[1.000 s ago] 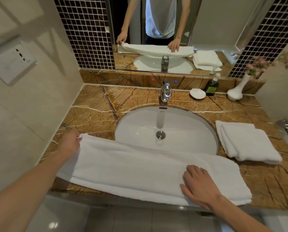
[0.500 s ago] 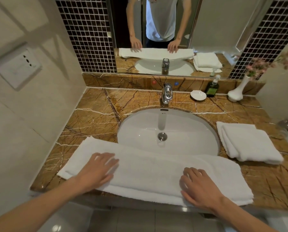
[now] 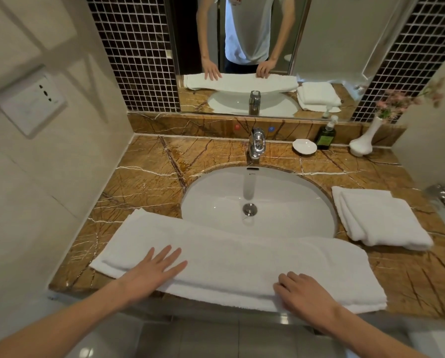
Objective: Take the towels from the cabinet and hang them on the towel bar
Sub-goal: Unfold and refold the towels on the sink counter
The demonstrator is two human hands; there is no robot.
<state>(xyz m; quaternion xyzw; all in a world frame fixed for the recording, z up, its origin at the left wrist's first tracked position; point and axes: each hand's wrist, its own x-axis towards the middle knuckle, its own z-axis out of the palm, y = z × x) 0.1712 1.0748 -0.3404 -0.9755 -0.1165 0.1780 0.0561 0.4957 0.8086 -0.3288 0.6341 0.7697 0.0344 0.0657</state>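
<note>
A long white towel [image 3: 242, 259], folded lengthwise, lies across the front of the brown marble counter [image 3: 149, 174], covering the sink's near rim. My left hand [image 3: 154, 272] lies flat on its left part with fingers spread and straight. My right hand [image 3: 301, 293] rests on the towel's front edge at the right, fingers bent down onto the cloth. A second white towel [image 3: 381, 220], folded into a thick square, sits on the counter to the right of the sink. No towel bar or cabinet is in view.
The white oval sink [image 3: 257, 202] and chrome tap [image 3: 256, 146] are in the middle. Behind stand a small white dish [image 3: 304, 146], a dark soap bottle [image 3: 326, 135] and a white vase with pink flowers [image 3: 362, 143]. A mirror [image 3: 242, 47] hangs above; a tiled wall closes the left.
My left hand let go of the towel's far left end and moved right, now lying flat on the towel. My right hand stayed near the right front edge.
</note>
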